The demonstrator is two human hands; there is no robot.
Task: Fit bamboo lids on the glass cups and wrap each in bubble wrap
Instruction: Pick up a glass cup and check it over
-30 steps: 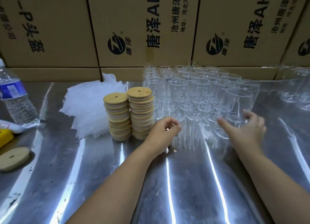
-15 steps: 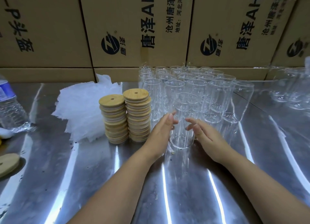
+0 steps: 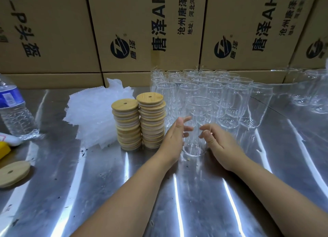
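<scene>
One clear glass cup (image 3: 194, 112) stands upright on the steel table (image 3: 106, 192), just in front of a dense cluster of several empty glass cups (image 3: 230, 98). My left hand (image 3: 174, 137) lies against its left side with fingers fairly straight. My right hand (image 3: 219, 141) touches its right side, fingers loosely bent. Two tall stacks of round bamboo lids (image 3: 125, 125) (image 3: 151, 119) stand just left of my left hand. A pile of bubble wrap sheets (image 3: 95, 116) lies behind and left of the stacks.
A single bamboo lid (image 3: 13, 172) lies at the left edge near a yellow object (image 3: 3, 149) and a water bottle (image 3: 12, 109). More glasses (image 3: 310, 94) sit at the far right. Printed cartons (image 3: 150, 32) wall off the back.
My right hand came in from the right side of the cluster. One glass now stands apart at the front, between both hands. The view shifted slightly.
</scene>
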